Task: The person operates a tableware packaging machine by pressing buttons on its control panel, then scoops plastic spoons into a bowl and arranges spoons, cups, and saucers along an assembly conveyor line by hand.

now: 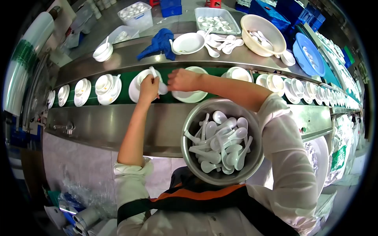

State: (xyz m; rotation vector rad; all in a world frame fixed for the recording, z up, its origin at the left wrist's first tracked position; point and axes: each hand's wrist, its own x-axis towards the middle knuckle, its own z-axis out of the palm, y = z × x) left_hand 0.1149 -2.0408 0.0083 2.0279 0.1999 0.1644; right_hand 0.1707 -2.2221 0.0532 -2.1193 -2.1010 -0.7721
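Observation:
My left hand (149,89) is closed around a white soup spoon (162,88), above a stack of a white plate (134,88) and bowl on the green conveyor belt (126,80). My right hand (183,80) reaches across from the right, its fingers curled; what they hold, if anything, is hidden. Under it on the belt lies a white plate (190,97) with dishware on it, partly covered by my hand and forearm. In front of my body stands a steel basin (188,161) holding many loose white spoons (224,135).
Stacked dish sets (108,88) line the belt on both sides. On the steel shelf behind are a blue cloth (160,45), an oval white dish (188,43), loose spoons (232,45), a cream basin (252,23) and a blue basin (302,59). Plastic tubs (136,16) stand farther back.

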